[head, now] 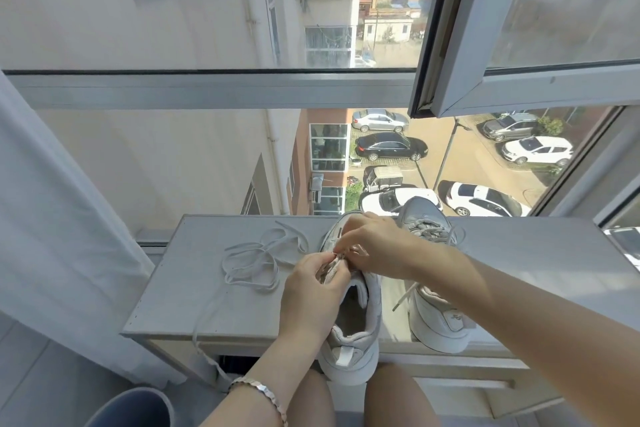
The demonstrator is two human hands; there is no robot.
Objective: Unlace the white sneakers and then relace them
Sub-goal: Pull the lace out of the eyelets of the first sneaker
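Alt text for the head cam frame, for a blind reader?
Two hands work on a white sneaker on a window ledge: the left hand grips its tongue, the right hand pinches at its eyelets. A loose lace lies to the left; a second sneaker, still laced, stands to the right.

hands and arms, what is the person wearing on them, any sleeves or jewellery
No sleeves or gloves show, and no rings that can be seen. The wrist of the left hand carries a silver-coloured bracelet of flat, angular links. The right hand and its wrist wear nothing visible: no watch and no band.
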